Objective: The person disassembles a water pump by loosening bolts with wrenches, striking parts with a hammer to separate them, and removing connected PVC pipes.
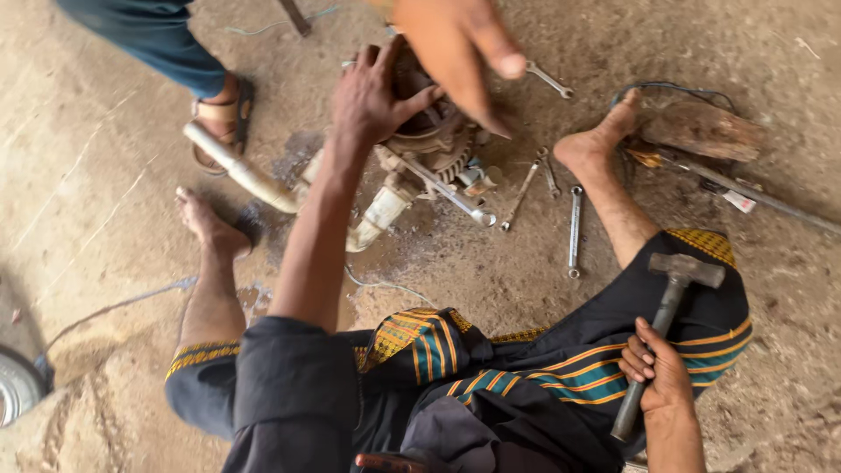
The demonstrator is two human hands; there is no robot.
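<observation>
Left hand (372, 96) on probably a motor (434, 140); hammer (670, 307) in right hand (659, 372).

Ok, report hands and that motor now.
Left hand flat on grimy metal motor housing. Right hand grips steel-headed hammer. Another person's hand above the motor.

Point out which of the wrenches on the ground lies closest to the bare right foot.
The long wrench lying nearly straight up and down in the picture, just beside the right foot's ankle. The other wrenches lie farther left, near the pump, or higher up.
</observation>
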